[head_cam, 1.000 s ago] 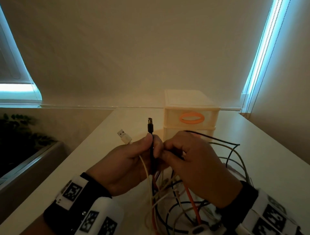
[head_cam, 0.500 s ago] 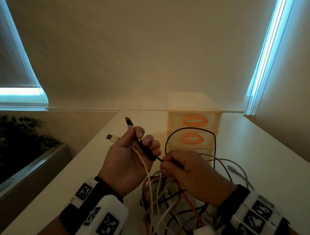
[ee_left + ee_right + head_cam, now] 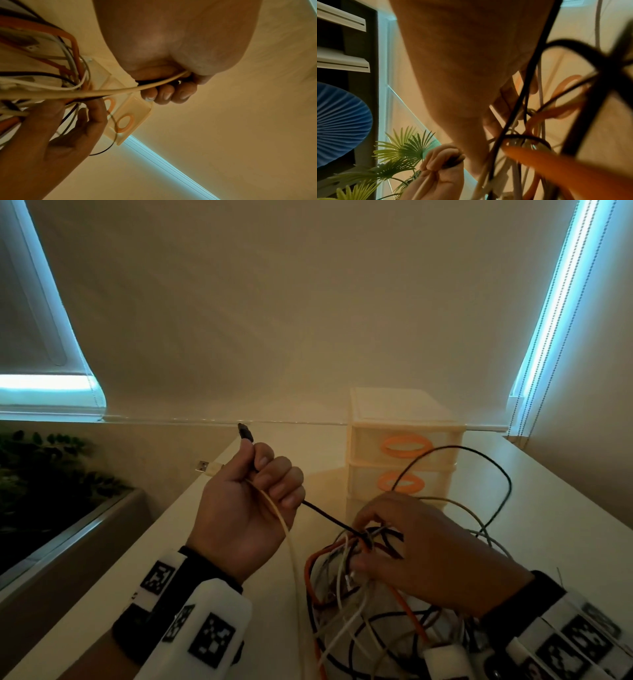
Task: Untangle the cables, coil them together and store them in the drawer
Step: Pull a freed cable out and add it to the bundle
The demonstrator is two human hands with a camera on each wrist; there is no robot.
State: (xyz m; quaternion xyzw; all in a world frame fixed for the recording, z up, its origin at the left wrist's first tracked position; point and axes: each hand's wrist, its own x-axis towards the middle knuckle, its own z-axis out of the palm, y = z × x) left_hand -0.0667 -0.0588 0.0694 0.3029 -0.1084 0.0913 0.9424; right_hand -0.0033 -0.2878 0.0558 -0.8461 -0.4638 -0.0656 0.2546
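On a pale desk [image 3: 565, 508], before the drawer unit [image 3: 404, 446], the left hand [image 3: 246, 508] grips black cable [image 3: 325, 513] and cream cable [image 3: 287, 535]; the right hand [image 3: 428, 549] pinches the tangle [image 3: 356, 587]. Pulling harder could tighten the knot.

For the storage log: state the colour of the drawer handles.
Orange, on a cream drawer unit; the drawer handles show best in the head view.

The drawers [image 3: 404, 453] are standing at the table's [image 3: 219, 546] far edge, their fronts partly crossed by a black loop [image 3: 493, 467]. The tangle [image 3: 356, 594] is filling the near right; bare tabletop is lying open left of it.
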